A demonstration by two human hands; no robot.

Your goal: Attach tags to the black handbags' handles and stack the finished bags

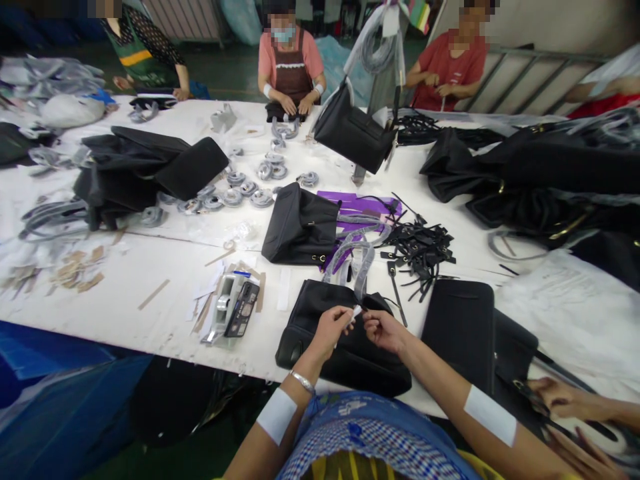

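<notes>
A black handbag (pixel 313 313) lies on the table right in front of me, its handles (pixel 364 270) wrapped in clear plastic and pointing away. Over the bag, my left hand (pixel 334 328) is closed on a small white strip (pixel 356 312). My right hand (pixel 383 329) is just beside it, thumb and fingers pinched together near the base of the handle. Something small and dark is at those fingertips, too small to make out. Beyond this bag stands a second black handbag (pixel 303 227), with a purple sheet (pixel 330 200) behind it.
Black straps (pixel 420 243) are heaped to the right of the bags. A tape dispenser (pixel 223 307) stands left, near paper strips. A black bag hangs (pixel 353 130) above the table. Co-workers sit opposite; another person's hands (pixel 570 400) work at lower right.
</notes>
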